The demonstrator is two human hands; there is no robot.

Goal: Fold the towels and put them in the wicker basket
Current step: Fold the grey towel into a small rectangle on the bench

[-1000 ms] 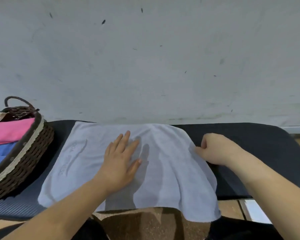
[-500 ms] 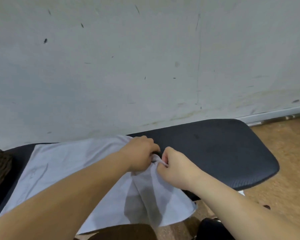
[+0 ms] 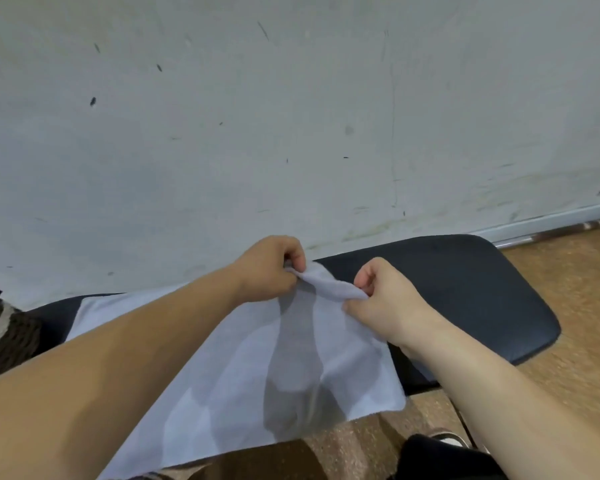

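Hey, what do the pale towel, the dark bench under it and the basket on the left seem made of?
Towel: soft matte cloth, perhaps microfibre or cotton; it drapes and creases.
Bench: likely black padded vinyl or leather-like cover; smooth, faint sheen, rounded edge.
Basket: dark woven wicker, by its braided wall.

The towel [image 3: 354,358] is pale blue-grey, the bench [image 3: 465,289] black, the wicker basket [image 3: 11,337] dark brown (beige band).

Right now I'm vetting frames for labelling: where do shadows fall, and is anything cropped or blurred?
Head view: grey shadows below the left hand and right hand run down the towel; head view: the wicker basket is cropped at left; head view: no glare, little blur.
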